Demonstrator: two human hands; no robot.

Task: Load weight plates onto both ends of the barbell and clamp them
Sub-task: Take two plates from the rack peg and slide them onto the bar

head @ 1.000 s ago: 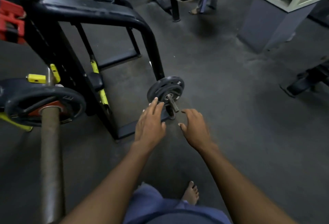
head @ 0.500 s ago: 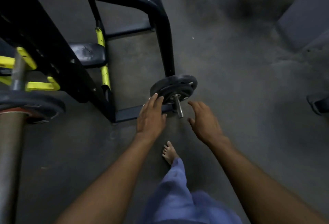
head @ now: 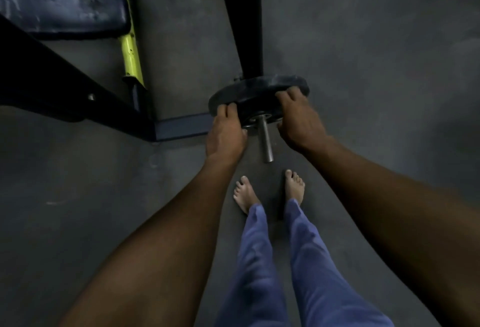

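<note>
Blue trouser legs (head: 262, 261) fill the lower frame, nearest the camera. Two bare feet (head: 244, 194) stand on the dark floor (head: 389, 53), toes pointing toward the metal peg (head: 265, 139).

Peg taken as landmark: a short grey rod sticking out toward the feet, its free end bare.

Either side of the peg, both forearms reach forward. Left hand (head: 226, 134) sits just left of the peg, fingers curled over the left edge of the weight plate (head: 259, 90), thumb underneath near the hub. Right hand (head: 298, 121) sits just right of the peg, fingers hooked over the plate's right rim. Both hands are closed around the plate, one on each side, the peg between them.

The plate is a dark round disc threaded on the peg at its far end, against the frame. Its face tilts toward the camera. Whether a second plate sits behind it cannot be told.

Directly beyond the peg a black upright post (head: 244, 27) rises from behind the plate. Left of the peg a black frame bar (head: 65, 87) runs diagonally, meeting a blue-grey base rail (head: 181, 126). Farther left and beyond, a yellow bar (head: 130, 48), then a dark blue pad (head: 62, 7).
</note>
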